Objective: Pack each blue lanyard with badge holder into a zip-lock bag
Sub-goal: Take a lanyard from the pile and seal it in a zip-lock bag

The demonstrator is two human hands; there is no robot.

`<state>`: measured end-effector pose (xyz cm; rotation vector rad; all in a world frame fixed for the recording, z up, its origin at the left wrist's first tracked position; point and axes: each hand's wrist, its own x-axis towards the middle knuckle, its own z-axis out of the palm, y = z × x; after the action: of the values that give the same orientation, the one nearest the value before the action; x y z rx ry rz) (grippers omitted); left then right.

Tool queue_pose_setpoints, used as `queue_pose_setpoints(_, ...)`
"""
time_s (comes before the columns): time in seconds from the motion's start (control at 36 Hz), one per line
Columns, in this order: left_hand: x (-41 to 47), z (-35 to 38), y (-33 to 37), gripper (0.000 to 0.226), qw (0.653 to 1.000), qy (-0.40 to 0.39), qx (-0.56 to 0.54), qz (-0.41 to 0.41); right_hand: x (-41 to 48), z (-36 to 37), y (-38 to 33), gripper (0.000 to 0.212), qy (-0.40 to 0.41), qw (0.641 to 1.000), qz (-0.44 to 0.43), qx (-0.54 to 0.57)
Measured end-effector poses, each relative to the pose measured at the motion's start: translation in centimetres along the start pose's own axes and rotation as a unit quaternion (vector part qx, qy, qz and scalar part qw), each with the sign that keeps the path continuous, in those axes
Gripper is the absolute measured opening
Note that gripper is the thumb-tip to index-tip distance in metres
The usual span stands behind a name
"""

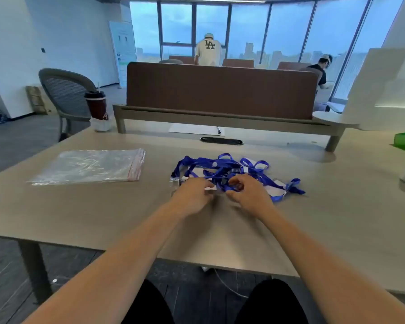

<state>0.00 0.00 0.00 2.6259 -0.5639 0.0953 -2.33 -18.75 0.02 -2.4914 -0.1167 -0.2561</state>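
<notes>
Tangled lanyards [222, 170] risk snagging
Left grip [192, 196] pinches a badge [209, 188], right grip [248, 191] a strap [223, 187]; pulling may drag the other lanyards.

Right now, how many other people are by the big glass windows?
2. A person in a white shirt stands at the middle window; a person in a black shirt is at the right. The brown desk divider may hide others.
</notes>
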Motion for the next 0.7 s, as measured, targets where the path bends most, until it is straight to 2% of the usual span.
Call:
queue_pose_setpoints(0.11, 1.1, 0.7, -1.1, 0.038, 0.998, -0.019, 0.067, 0.003, 0.8, 0.7, 0.4, 0.038, -0.024, 0.999, 0.020, -0.022)
queue_pose_setpoints(0.25, 2.1, 1.5, -2.0, 0.043, 0.991, -0.014, 0.133, 0.025, 1.7, 1.1, 1.8, 0.023, -0.033, 0.996, 0.031, -0.073)
queue_pose_setpoints(0.33, 2.1, 1.5, -2.1, 0.041, 0.992, -0.010, 0.120, 0.028, 2.2, 0.9, 2.5, 0.006, -0.014, 0.997, 0.030, -0.072)
queue_pose_setpoints(0.53, 1.0, 1.1, -1.3, 0.036, 0.994, -0.022, 0.105, 0.031, 3.3, 0.9, 3.4, 0.009, 0.003, 0.998, 0.053, -0.043)
queue_pose_setpoints(0.7, 0.2, 0.9, -0.4, 0.041, 0.996, -0.045, 0.073, -0.002, 3.2, 0.7, 3.3, 0.006, -0.007, 0.998, 0.055, -0.017)
